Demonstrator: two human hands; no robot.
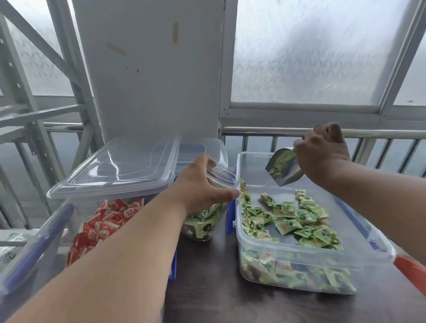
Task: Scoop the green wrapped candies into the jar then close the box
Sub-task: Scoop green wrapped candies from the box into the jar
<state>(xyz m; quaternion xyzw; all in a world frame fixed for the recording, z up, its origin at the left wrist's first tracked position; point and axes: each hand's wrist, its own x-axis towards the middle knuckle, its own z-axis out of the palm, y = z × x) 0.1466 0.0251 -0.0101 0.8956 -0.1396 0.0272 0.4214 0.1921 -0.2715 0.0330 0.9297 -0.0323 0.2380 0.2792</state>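
A clear plastic box (pixel 313 273) on the dark table holds several green wrapped candies (pixel 285 219). My left hand (pixel 201 187) grips a clear jar (pixel 210 216) just left of the box, tilted with its mouth toward the box; green candies lie inside the jar. My right hand (pixel 321 152) holds a metal scoop (pixel 283 167) above the far end of the box, its mouth tipped down and left toward the jar. Green candies show in the scoop. A clear lid (pixel 117 169) rests on the neighbouring box at left.
A second clear box with red wrapped candies (pixel 103 225) stands at left under the lid. Blue latches (pixel 229 216) sit between the boxes. A white pillar (pixel 156 65), a railing and frosted windows lie behind. An orange object (pixel 423 280) lies at the table's right edge.
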